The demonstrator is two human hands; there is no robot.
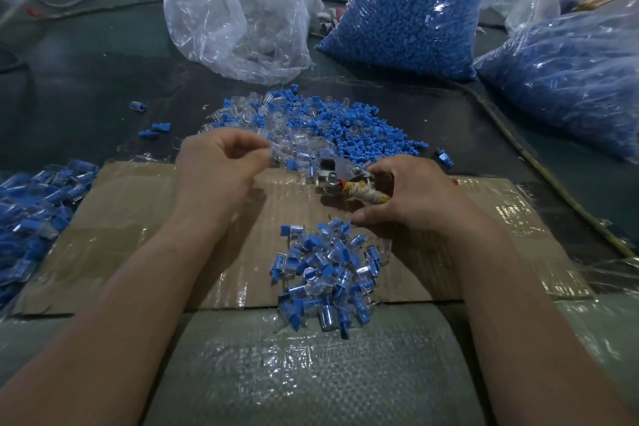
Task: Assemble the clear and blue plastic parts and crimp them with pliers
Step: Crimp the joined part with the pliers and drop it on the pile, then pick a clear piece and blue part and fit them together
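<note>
**Loose parts** (pixel 311 128): we list a mixed heap of small blue plugs and clear sleeves on the dark table, just beyond the far edge of the cardboard sheet (pixel 138 235).

**Assembled pieces** (pixel 328 273): a smaller heap of clear sleeves with blue inserts. It lies on the near edge of the cardboard, between the two forearms.

**Pliers** (pixel 340 175): a grey metal head with bolts. The handles are bound in yellowish cord with a touch of red. The head points left at the foot of the loose heap.

**Right hand** (pixel 408 197): we see its fingers curled round the bound handles, thumb low near the assembled heap. The hand hides most of the handles. We cannot tell how the jaws stand or whether they bite a part.

**Left hand** (pixel 221 166): raised over the cardboard's far edge, fingers curled inward. Thumb and forefinger seem to pinch a clear part (pixel 273 151), though it blurs into the clear pieces behind.

**Stock**: a bag of clear parts (pixel 238 10) stands behind the loose heap. To its right are two bags of blue parts (pixel 411 7), the farther right one cut off by the frame.

**Left edge**: a further pile of blue-and-clear pieces (pixel 34 211), partly out of frame, too dim for us to sort.
</note>
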